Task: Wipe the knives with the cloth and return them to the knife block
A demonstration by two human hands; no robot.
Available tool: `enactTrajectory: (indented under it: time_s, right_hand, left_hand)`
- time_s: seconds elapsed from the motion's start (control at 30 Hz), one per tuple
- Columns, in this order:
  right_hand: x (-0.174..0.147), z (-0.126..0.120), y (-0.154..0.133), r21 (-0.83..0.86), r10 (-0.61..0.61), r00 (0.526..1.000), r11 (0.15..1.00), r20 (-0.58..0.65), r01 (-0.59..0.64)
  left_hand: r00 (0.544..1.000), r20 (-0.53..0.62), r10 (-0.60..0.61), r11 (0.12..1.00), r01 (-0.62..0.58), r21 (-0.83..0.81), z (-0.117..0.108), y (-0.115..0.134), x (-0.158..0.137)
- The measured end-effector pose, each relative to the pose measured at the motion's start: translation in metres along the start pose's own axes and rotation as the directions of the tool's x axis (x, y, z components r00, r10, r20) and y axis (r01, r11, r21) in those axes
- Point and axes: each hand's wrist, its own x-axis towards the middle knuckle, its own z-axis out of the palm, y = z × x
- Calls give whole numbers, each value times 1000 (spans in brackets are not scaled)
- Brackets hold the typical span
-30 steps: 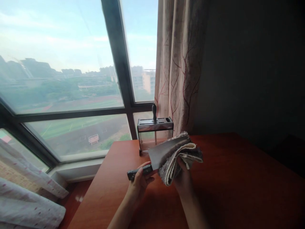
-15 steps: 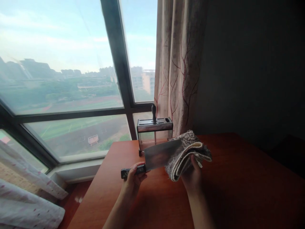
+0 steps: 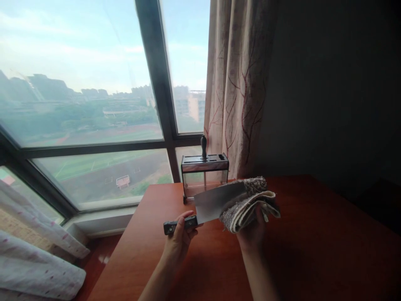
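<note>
A cleaver (image 3: pixel 216 204) with a broad metal blade is held above the table, its dark riveted handle to the left. My left hand (image 3: pixel 179 236) is closed round that handle. The far end of the blade is hidden in a folded grey-brown shaggy cloth (image 3: pixel 239 213) with pale edges. My right hand (image 3: pixel 253 234) grips this cloth from below and the right, thumb on its near side; most of its fingers are hidden. Behind the blade, a knife block (image 3: pixel 205 164) with clear sides and a slotted metal top stands on the table, one black-handled tool upright in it.
The reddish-brown wooden table (image 3: pixel 134 255) reaches to the window side. Beyond it are a large window (image 3: pixel 94 104) with dark frames and a patterned curtain (image 3: pixel 238 92). Another light curtain (image 3: pixel 37 267) hangs at the lower left. A dark wall (image 3: pixel 328 92) fills the right.
The cleaver and both hands have shifted slightly right in view. The cloth has flattened and tilted a little around the blade; both grips stay the same.
</note>
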Motion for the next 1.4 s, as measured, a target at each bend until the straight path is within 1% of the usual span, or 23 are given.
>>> enactTrajectory:
  time_s: [0.1, 0.17, 0.23, 0.33, 0.4, 0.47, 0.53, 0.63, 0.7, 0.73, 0.8, 0.87, 0.93, 1.03, 1.1, 1.27, 1.33, 1.4]
  right_hand:
    - [-5, 2, 7, -13, 40, 999, 999, 35, -40]
    - [-9, 4, 16, -7, 97, 993, 995, 65, -97]
    - [-13, 5, 26, -14, 158, 985, 987, 71, -158]
    - [-18, 8, 40, -58, 224, 973, 973, 47, -221]
    - [-22, 10, 49, -84, 266, 962, 962, 63, -261]
    - [-27, 12, 55, -109, 305, 948, 949, 88, -296]
    - [-31, 14, 60, -159, 316, 946, 940, 72, -301]
    - [-37, 15, 65, -269, 272, 962, 928, 19, -257]
    - [-39, 15, 66, -328, 218, 976, 924, 25, -198]
    - [-39, 15, 66, -344, 190, 981, 924, 33, -167]
    - [-37, 14, 63, -353, 145, 989, 928, 38, -123]
    - [-32, 13, 59, -331, 137, 990, 936, 29, -120]
    - [-25, 11, 53, -286, 148, 989, 948, 18, -137]
    - [-14, 6, 40, -206, 156, 988, 967, 4, -152]
    - [-8, 3, 29, -159, 124, 992, 979, -14, -125]
    - [6, -6, 1, -65, 2, 996, 998, -86, -7]
    - [9, -9, -5, -43, -20, 995, 999, -95, 16]
    - [9, -10, -6, -37, -9, 996, 999, -88, 5]
  left_hand:
    - [999, -39, -5, 1000, 4, -25, 2, -3, -1]
    - [1000, -26, -7, 1000, 7, -9, 1, -8, 0]
    - [1000, 9, 18, 999, -18, 44, 0, -14, 1]
    - [991, 85, 99, 980, -112, 165, 1, -24, 4]
    - [979, 122, 165, 955, -190, 230, 5, -28, 3]
    - [967, 126, 223, 929, -250, 274, 8, -30, 2]
    - [963, 110, 245, 910, -267, 316, 7, -32, 1]
    - [971, 43, 236, 904, -236, 357, -5, -35, 2]
    - [975, 3, 222, 910, -208, 359, -13, -37, 3]
    - [975, 0, 224, 909, -209, 362, -15, -36, 3]
    - [971, 42, 237, 894, -235, 382, -15, -34, 3]
    - [960, 116, 253, 880, -278, 384, -10, -29, 1]
    - [952, 169, 255, 887, -300, 350, -3, -24, 0]
    - [951, 194, 242, 899, -295, 325, 3, -19, 0]
    - [950, 205, 234, 888, -295, 353, 2, -19, 1]
    - [942, 251, 223, 846, -315, 430, -3, -24, 3]
    - [938, 266, 222, 843, -322, 431, -5, -28, 6]
    - [939, 275, 208, 851, -312, 421, -8, -31, 9]
